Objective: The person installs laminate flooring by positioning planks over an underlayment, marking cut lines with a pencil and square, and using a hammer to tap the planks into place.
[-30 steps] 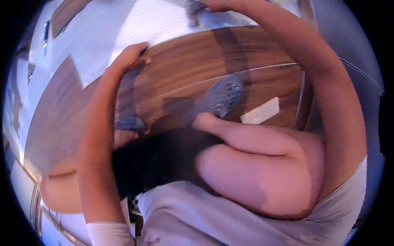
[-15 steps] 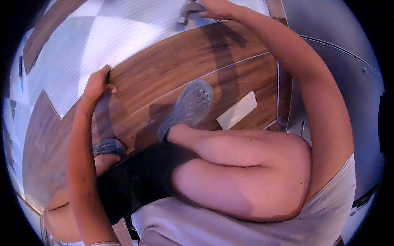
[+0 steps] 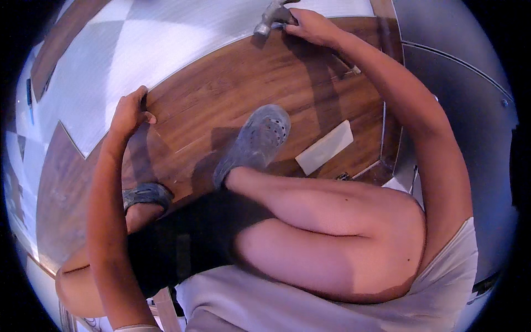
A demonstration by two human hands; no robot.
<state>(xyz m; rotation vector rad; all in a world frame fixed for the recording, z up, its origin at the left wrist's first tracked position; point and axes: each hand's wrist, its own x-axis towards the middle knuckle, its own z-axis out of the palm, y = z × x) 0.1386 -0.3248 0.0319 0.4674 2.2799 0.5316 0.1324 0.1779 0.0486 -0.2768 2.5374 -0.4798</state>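
Snugly, right fingers curl round a hammer; left fingers, half open, touch the plank's edge.

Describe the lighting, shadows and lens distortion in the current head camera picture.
Head view: bright light washes part of the pale surface; a dark shadow crosses the wood planks below the right hand; the planks' far edge bows, fisheye-style; the picture's corners are black; the hammer shows no strong blur.
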